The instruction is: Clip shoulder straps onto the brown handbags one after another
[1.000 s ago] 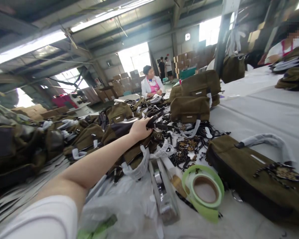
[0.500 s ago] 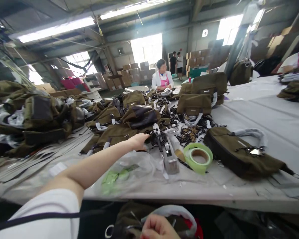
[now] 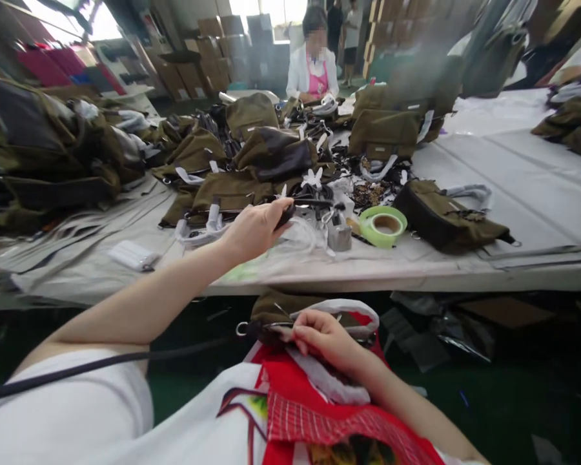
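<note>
My left hand [image 3: 254,231] is stretched out over the table, its fingers closed round a slim black tool [image 3: 312,203] that points right; I cannot make out its exact kind. Below the table edge, an olive bag [image 3: 274,305] with a wrapped handle and a zipper lies on my lap. My right hand [image 3: 324,339] pinches the bag beside its zipper, under the handle. A grey metal block-like item [image 3: 339,237] stands just right of the left hand. Close by it is a roll of green tape [image 3: 366,231].
A finished-looking olive bag [image 3: 436,216] lies at the right of the table [image 3: 527,187]. Piles of bags [image 3: 62,155] cover the left and back. A white packet [image 3: 132,254] lies near the front left. Across the table sits a person in a pink apron [image 3: 318,79].
My left hand has drawn back from the cluttered middle, now with the black tool in it. The view has tipped down, showing more of my lap, the bag and my right hand.
</note>
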`<state>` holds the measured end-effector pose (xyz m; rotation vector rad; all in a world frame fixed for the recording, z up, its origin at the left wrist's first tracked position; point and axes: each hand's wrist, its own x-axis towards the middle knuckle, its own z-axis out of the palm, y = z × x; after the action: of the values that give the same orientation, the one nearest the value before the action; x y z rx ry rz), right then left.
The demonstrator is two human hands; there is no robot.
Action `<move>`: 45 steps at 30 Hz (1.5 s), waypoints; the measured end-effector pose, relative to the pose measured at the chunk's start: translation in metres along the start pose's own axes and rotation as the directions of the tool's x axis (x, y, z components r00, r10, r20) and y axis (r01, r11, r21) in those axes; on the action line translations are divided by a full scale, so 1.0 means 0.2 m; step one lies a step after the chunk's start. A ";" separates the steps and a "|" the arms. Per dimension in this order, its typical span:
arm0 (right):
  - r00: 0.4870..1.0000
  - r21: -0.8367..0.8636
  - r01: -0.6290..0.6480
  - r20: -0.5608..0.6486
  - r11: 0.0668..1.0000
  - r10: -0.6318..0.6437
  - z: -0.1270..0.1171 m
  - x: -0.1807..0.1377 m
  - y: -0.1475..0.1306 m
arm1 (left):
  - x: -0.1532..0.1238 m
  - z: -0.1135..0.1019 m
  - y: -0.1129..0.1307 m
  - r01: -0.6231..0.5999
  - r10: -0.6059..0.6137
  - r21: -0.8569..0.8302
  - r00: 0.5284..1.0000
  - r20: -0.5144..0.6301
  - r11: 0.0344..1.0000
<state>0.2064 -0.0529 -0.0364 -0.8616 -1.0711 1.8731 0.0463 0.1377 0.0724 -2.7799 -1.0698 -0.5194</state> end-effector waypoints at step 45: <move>0.902 0.274 -0.002 -0.414 0.962 0.120 -0.11 0.11 0.13 | -0.48 0.61 0.26 0.600 -0.191 -0.721 0.798 0.572 0.346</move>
<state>0.2076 -0.0341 -0.0734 -1.0894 -0.5106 1.7168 0.0476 0.0675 -0.0759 -3.5906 -2.1963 -0.7666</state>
